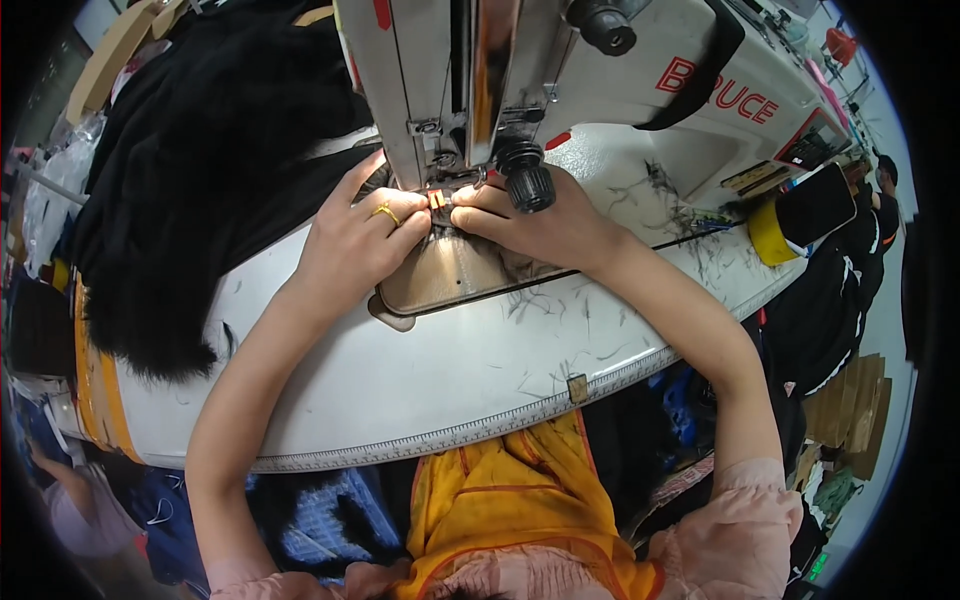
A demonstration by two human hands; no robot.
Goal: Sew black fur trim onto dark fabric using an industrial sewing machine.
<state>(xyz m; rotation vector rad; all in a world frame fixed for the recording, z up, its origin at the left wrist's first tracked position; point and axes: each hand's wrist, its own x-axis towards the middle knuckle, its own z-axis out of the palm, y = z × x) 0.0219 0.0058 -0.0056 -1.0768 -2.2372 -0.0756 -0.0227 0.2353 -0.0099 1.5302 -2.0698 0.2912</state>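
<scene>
A garment worker in pink sleeves [725, 525] and a yellow apron [510, 495] with red piping bends to an industrial sewing machine [610, 105], both bare hands meeting beneath its head. The left hand [360, 235], a gold-coloured ring [387, 211] on one finger, comes in from the left; the right hand [540, 222] reaches in from the other side, partly behind a black ribbed knob [530, 187]. Between their fingertips, in the lamplight near the needle area, sits a small orange-and-red tab [439, 200]. Fingers on both hands are drawn in narrow around it (whether they pinch it or merely press beside it, I cannot tell from here). Just below lies a shiny metal plate [455, 272]. A black, fur-edged garment [200, 160] is heaped to the left, spilling over the white table [330, 385], whose front edge carries a measuring tape [470, 427]. Dark fluff [655, 180] litters the surface; a yellow container [768, 236] stands at the right.
</scene>
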